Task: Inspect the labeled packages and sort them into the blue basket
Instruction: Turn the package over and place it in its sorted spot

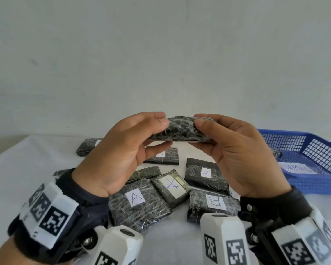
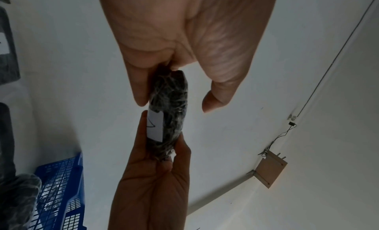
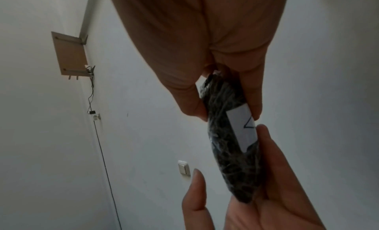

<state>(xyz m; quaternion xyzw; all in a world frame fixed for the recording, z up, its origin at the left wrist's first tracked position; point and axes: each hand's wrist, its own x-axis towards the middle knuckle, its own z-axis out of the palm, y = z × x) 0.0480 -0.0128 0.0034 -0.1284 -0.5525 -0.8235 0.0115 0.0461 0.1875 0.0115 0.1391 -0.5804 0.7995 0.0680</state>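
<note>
You are working over a white table (image 1: 17, 161) with the blue basket (image 1: 313, 142) at your right, well apart from the heap of wrapped packages (image 1: 139, 205) lying in front of you. Most of that heap shows white labels, several marked A and one B, and the basket already has what looks like one dark bundle near its left end, beside a paper slip whose writing is only partly readable.

The step in hand is inspection, by my reading. You have one package (image 1: 180, 131) lifted clear of the table, held level between both hands. Your left hand (image 1: 118, 150) grips its left end, thumb above and fingers curled beneath; your right hand (image 1: 235, 148) grips the other end the same way. Its label (image 2: 154, 126) faces downward, so the head view shows only a thin white edge of it — the wrist views catch the paper and a stroke or two of ink, not enough to name the letter.

The next move probably calls for tipping the label up toward you to read it. If it belongs in the basket, let the left hand go and carry it right — low over the near rim, set down flat.
</note>
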